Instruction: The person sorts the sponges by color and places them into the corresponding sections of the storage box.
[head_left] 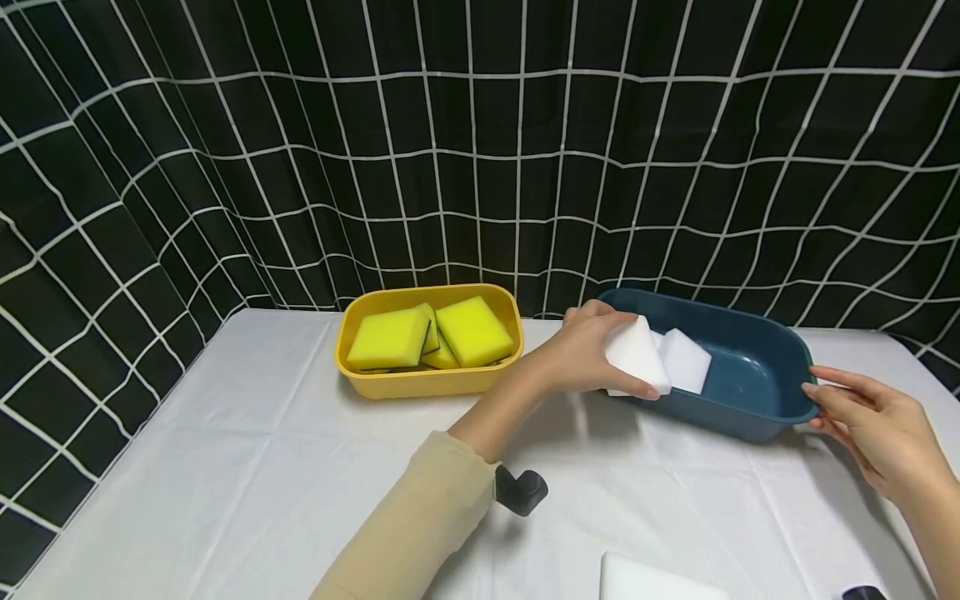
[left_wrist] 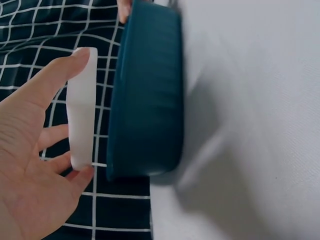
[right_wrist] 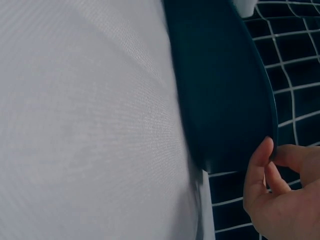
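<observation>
My left hand [head_left: 581, 346] grips a white foam sponge [head_left: 637, 358] by its edges, thumb on one side and fingers on the other. It holds the sponge above the left end of a dark blue plastic bin [head_left: 753, 379]. In the left wrist view the gripped sponge [left_wrist: 82, 110] is apart from the bin wall [left_wrist: 150, 95]. Inside the bin, at least one more white sponge [head_left: 686, 360] lies toward the left. At the bin's right end, my right hand [head_left: 885, 425] pinches the rim; the right wrist view shows thumb and fingers [right_wrist: 259, 165] on either side of it.
A yellow bin [head_left: 427, 385] with several yellow sponges [head_left: 472, 329] stands left of the blue one. Another white block [head_left: 652, 579] lies at the near edge of view on the white cloth [head_left: 247, 467]. A black gridded curtain [head_left: 480, 125] hangs behind.
</observation>
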